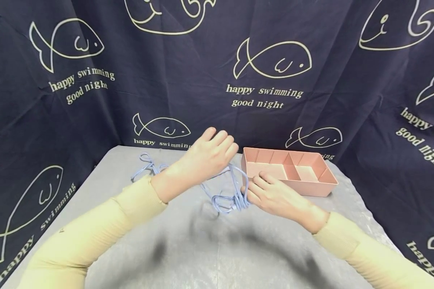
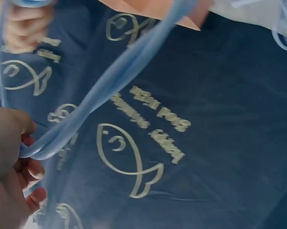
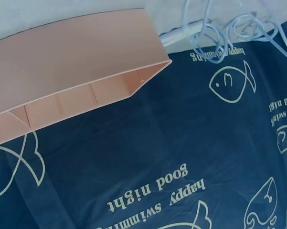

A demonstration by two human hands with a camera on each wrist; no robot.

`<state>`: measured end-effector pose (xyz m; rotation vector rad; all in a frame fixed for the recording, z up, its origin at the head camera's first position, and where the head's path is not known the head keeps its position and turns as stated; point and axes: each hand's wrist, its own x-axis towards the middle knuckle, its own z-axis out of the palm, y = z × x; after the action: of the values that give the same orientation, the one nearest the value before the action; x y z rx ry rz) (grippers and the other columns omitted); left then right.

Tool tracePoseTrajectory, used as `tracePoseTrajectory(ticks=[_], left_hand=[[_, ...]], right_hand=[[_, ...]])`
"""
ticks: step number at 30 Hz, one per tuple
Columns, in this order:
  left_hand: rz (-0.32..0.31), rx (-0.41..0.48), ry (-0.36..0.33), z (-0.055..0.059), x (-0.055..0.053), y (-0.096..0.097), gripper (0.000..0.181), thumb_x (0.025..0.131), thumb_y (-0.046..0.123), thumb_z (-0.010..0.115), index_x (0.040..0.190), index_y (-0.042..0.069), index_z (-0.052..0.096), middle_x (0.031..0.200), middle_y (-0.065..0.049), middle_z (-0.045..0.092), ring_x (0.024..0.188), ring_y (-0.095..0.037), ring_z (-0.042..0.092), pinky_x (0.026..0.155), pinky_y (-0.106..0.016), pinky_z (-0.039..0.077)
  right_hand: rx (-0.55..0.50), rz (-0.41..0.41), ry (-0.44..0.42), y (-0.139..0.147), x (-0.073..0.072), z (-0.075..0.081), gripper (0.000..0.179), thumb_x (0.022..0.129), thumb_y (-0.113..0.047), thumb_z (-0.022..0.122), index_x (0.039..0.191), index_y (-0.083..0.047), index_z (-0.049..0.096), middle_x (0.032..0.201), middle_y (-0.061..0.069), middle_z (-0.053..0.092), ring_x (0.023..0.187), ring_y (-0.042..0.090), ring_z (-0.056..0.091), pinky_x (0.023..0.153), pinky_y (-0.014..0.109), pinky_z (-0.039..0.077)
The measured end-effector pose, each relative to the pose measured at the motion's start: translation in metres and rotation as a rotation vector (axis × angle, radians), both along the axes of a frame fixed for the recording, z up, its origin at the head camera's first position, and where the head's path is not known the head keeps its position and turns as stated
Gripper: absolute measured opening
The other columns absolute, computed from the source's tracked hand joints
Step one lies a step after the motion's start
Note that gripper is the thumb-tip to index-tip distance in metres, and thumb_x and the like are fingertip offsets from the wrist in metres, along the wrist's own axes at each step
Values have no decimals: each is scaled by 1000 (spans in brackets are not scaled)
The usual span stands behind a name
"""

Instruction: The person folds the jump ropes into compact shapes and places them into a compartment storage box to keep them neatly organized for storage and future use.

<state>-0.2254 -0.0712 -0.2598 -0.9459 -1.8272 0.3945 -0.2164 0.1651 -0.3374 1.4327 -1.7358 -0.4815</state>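
A light blue cord lies on the grey table, gathered into loops at the middle, with a loose tail trailing to the far left. My left hand is raised above the table with strands of the cord hooked round its fingers. In the left wrist view those taut strands run from my curled fingers up toward the right hand. My right hand pinches the bundle of loops just in front of the pink tray.
The pink tray with several compartments stands at the back right of the table and holds nothing I can see. Dark blue fish-print cloth hangs round the table on three sides. The cord's loose coils lie by the table's far edge.
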Motion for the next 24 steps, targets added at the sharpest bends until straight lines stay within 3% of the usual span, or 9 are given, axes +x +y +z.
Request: tracePoseTrajectory(ticks=[8, 13, 19, 24], left_hand=[[93, 23, -74, -15, -34, -11, 29, 95, 6, 26, 84, 9, 53, 79, -5, 50, 79, -23, 45, 77, -37, 35], [90, 47, -134, -33, -49, -12, 28, 95, 8, 26, 86, 8, 53, 82, -5, 50, 82, -24, 45, 77, -37, 35], [94, 81, -203, -54, -57, -5, 24, 95, 12, 30, 87, 9, 52, 86, -5, 51, 84, -24, 45, 77, -37, 35], [163, 104, -202, -70, -57, -3, 26, 94, 10, 27, 89, 10, 53, 85, -4, 50, 83, -23, 46, 77, -37, 35]], right_hand=[[-89, 156, 22, -5, 7, 8, 19, 92, -2, 37, 97, -2, 55, 85, 9, 55, 76, 24, 54, 74, 37, 43], [-181, 228, 40, -15, 12, 16, 19, 92, 0, 39, 96, -3, 57, 87, 7, 59, 79, 22, 57, 74, 36, 46], [-302, 252, -7, -22, 12, 16, 19, 93, -3, 40, 96, -2, 59, 88, 7, 61, 76, 22, 57, 74, 35, 46], [-470, 228, -113, -22, 11, 13, 19, 89, 3, 40, 93, 1, 58, 86, 9, 59, 74, 25, 54, 74, 37, 43]])
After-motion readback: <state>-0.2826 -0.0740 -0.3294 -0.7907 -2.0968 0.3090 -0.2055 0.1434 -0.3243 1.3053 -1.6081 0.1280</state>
